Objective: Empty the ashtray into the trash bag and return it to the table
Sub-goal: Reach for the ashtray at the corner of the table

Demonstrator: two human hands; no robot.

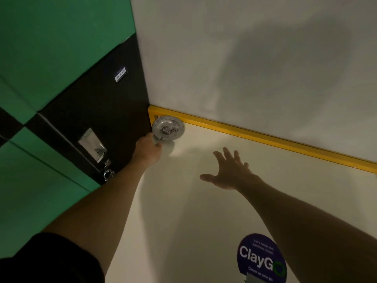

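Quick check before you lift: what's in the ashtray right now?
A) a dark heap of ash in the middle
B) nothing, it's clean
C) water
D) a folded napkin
A: the ashtray in the table's far corner has a dark heap of ash at its centre, and the left hand is at its near rim.

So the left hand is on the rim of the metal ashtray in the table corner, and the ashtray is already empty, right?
Not quite. The head view shows the left hand on the rim of the metal ashtray in the table corner, but the ashtray is not empty: a dark pile of ash sits in its middle.
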